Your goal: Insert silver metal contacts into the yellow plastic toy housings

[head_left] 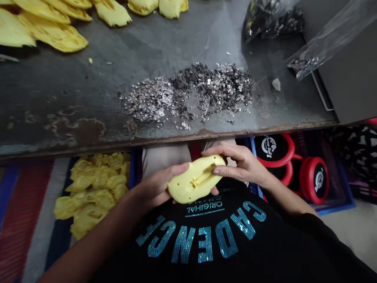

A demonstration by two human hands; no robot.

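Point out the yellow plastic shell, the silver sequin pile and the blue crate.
Yellow plastic shell (179, 186), head view, its rounded end.
Silver sequin pile (206, 88), head view, its middle.
Blue crate (337, 208), head view, its front rim.

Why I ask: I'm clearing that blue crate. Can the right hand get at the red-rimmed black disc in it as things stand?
Probably yes. The right hand is close beside the red-rimmed black disc, nothing between them, though its fingers must first release the yellow plastic shell.
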